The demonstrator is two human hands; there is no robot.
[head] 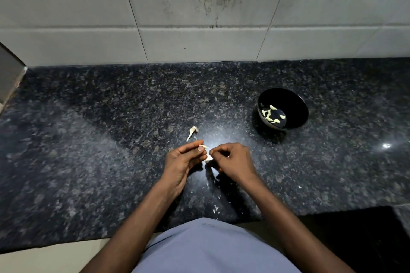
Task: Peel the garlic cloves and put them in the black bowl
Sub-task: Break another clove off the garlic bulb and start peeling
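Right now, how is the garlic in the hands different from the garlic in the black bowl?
The garlic in the hands is one piece with papery white skin on it; the garlic in the bowl is several bare, yellowish cloves. The left hand and right hand pinch theirs above the counter; the others lie loose in the black bowl.

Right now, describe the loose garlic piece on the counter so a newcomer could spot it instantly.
Start at the black bowl on the right of the dark granite counter, then look left and nearer. The garlic piece lies alone on the stone, just beyond the left hand. Unlike the peeled cloves in the bowl and the clove pinched between both hands, it is untouched, pale, with a thin tail.
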